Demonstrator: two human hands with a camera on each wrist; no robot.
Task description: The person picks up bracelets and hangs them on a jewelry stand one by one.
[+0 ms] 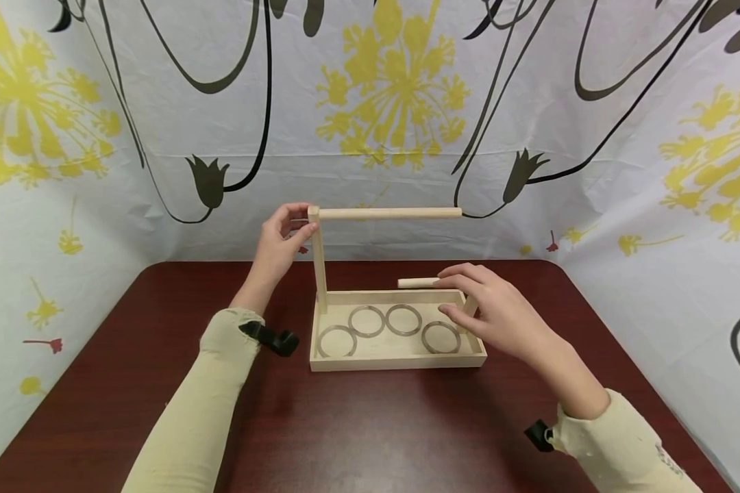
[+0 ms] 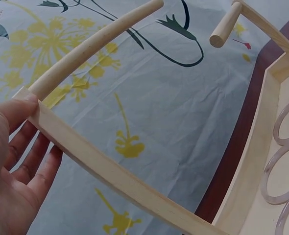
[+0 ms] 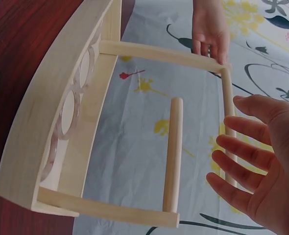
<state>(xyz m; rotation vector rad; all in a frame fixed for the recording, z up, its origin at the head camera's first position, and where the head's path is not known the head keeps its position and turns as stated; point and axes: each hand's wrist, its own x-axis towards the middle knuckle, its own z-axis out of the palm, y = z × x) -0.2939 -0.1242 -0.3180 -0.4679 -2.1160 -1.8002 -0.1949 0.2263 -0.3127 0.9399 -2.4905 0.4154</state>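
My left hand (image 1: 276,241) pinches the top of the tall wooden post (image 1: 319,267), thumb on the near side and fingers behind. From that top a long dowel (image 1: 390,213) runs level to the right. The post rises from the left end of a shallow wooden tray (image 1: 401,365). My right hand (image 1: 499,311) hovers at the tray's right end, fingers spread and holding nothing. Close by it is a shorter post (image 3: 105,208) bearing a second dowel (image 3: 173,152), which points left. Inside the tray lie several translucent rings (image 1: 366,322).
The tray stands on a dark reddish-brown table (image 1: 370,424). Behind and beside the table hangs a white cloth (image 1: 370,178) printed with yellow flowers and dark stems. Black wrist straps (image 1: 270,338) sit over pale sleeves (image 1: 191,411).
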